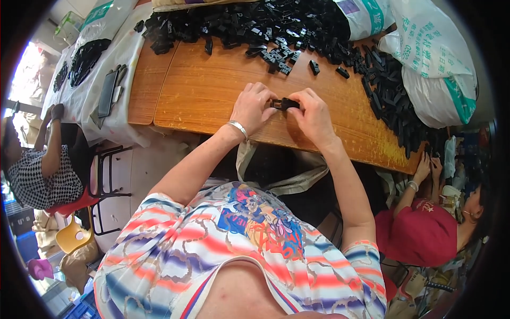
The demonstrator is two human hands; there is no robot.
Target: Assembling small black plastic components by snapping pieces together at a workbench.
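Between my two hands, above the near part of the wooden table (207, 90), is a small black plastic part (287, 103) with an open, frame-like left end. My left hand (253, 109) pinches that end between thumb and fingers. My right hand (312, 114) grips the thicker right end. Whether it is one piece or two joined pieces is hidden by my fingers. Just beyond my hands lie two loose black plastic pieces (314, 67) and a cluster of black pieces with silvery metal (281, 56).
A large heap of black parts (228, 24) covers the table's far side. More long black pieces (380, 85) run down the right edge beside a white-and-green sack (435, 69). Co-workers sit at left (45, 170) and right (419, 228). A phone (108, 93) rests on the plastic-covered left table.
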